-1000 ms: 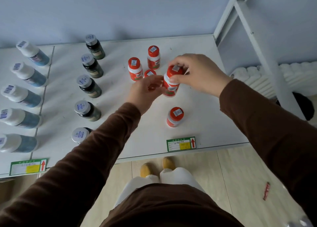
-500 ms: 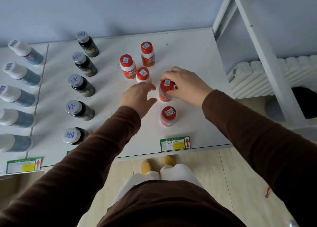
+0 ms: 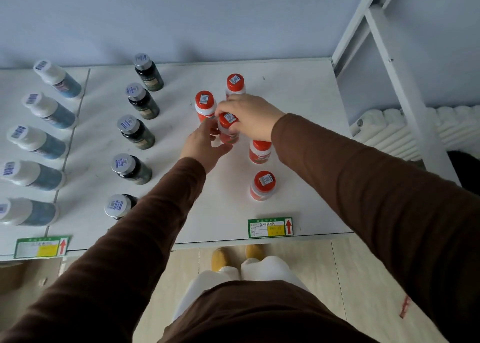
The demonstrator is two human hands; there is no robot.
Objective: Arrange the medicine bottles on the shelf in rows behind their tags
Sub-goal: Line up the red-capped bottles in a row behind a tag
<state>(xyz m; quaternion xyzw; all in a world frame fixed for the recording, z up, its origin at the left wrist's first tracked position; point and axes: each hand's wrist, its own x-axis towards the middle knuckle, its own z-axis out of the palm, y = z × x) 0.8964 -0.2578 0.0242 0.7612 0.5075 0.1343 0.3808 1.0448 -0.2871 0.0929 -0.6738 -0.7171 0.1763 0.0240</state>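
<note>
Several red-capped bottles stand on the white shelf. Two form a row behind the green tag: the front bottle and the second bottle. My right hand grips the cap of a third red bottle, left of that row. My left hand lies against this bottle's left side with relaxed fingers, thumb below it. Two more red bottles stand behind, one to the left and one at the back.
A row of dark bottles with grey caps runs down the shelf's left part. Further left stands a row of white-capped blue bottles behind another green tag. A white shelf post and a radiator are on the right.
My right hand set a red bottle down behind the front one, let go, and moved left onto the cap of another red bottle. My left hand stayed beside that bottle.
</note>
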